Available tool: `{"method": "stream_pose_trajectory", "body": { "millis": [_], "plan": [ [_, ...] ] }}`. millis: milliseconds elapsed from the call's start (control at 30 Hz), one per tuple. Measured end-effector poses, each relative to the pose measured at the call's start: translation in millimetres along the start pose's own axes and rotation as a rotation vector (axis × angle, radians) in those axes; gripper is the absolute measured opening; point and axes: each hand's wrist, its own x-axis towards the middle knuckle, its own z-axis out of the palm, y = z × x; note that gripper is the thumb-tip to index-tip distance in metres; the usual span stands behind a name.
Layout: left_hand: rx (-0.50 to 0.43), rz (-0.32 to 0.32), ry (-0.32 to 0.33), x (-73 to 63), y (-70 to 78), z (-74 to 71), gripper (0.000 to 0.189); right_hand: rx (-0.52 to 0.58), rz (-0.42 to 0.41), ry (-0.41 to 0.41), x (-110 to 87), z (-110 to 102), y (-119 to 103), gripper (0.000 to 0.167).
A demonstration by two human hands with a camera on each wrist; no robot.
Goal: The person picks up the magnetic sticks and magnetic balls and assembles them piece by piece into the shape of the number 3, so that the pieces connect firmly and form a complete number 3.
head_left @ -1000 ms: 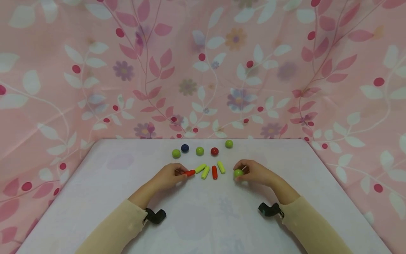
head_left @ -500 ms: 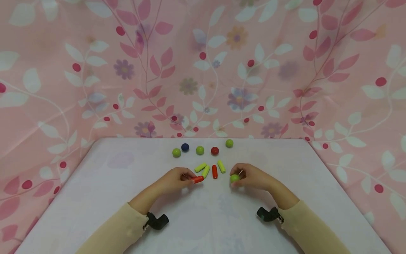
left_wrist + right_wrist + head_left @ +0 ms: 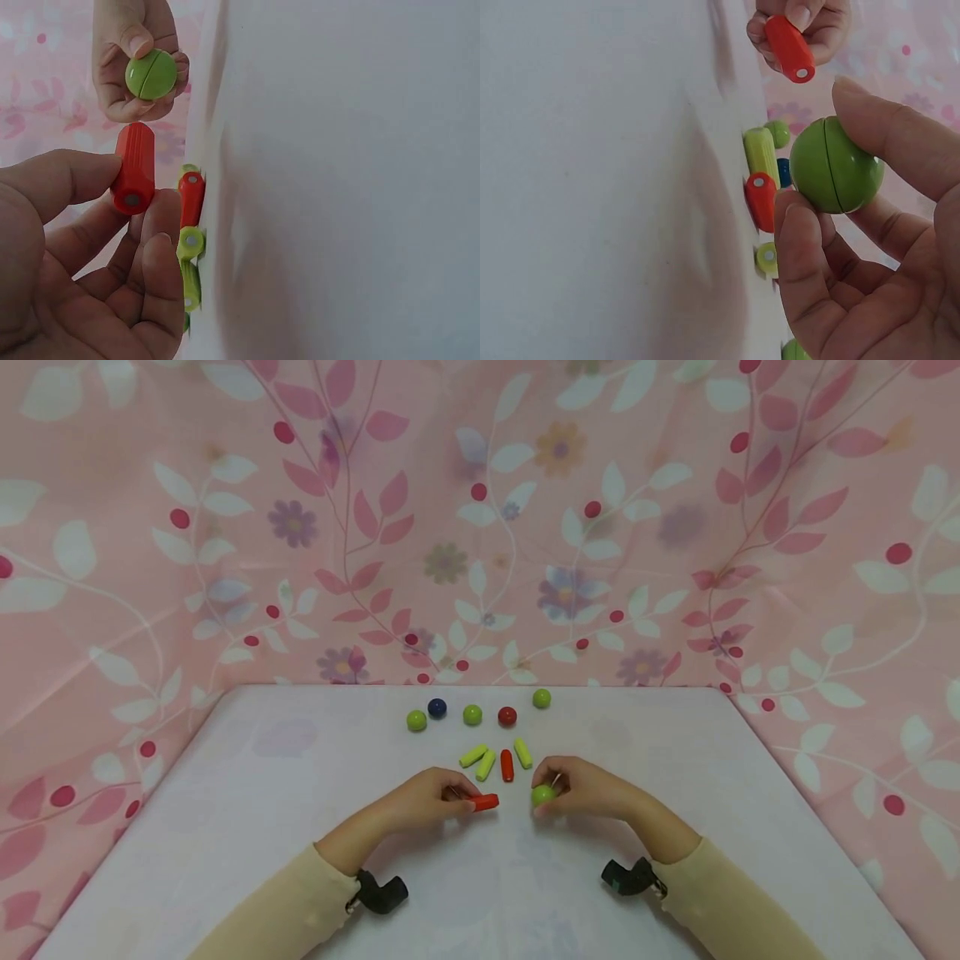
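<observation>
My left hand [image 3: 431, 802] pinches a red stick [image 3: 136, 166] between thumb and fingers; a small pale disc shows on the stick's end. Facing it, my right hand [image 3: 588, 789] holds a green ball [image 3: 836, 165] with a thin seam round it. In the head view the stick [image 3: 486, 802] and the ball [image 3: 543, 795] are apart, with a short gap between them, over the near side of the sticks. Beyond them lie a red stick [image 3: 507, 766] and several yellow-green sticks [image 3: 486, 765] on the table.
Behind the sticks sit a blue ball [image 3: 437, 708], a red ball [image 3: 507, 717] and several green balls [image 3: 472, 715]. The white-covered table [image 3: 300, 777] ends at a pink floral cloth [image 3: 480, 527]. Black wrist cameras [image 3: 382, 893] hang under both sleeves.
Both hands have come nearer to me and toward each other, left hand moving right with the red stick, right hand moving left with the green ball. The other sticks and balls have stayed put.
</observation>
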Motion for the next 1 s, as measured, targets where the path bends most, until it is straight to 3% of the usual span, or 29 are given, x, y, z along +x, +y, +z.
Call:
{"method": "stream_pose_trajectory", "body": {
  "millis": [467,1000],
  "plan": [
    [-0.017,0.052,-0.072,5.9,13.2,14.8,0.015,-0.010,0.005,-0.026,0.5,11.7,-4.6,0.032],
    [-0.019,0.059,-0.114,8.6,11.0,25.1,0.014,-0.004,-0.012,-0.078,3.3,22.5,-4.9,0.033]
  ]
}}
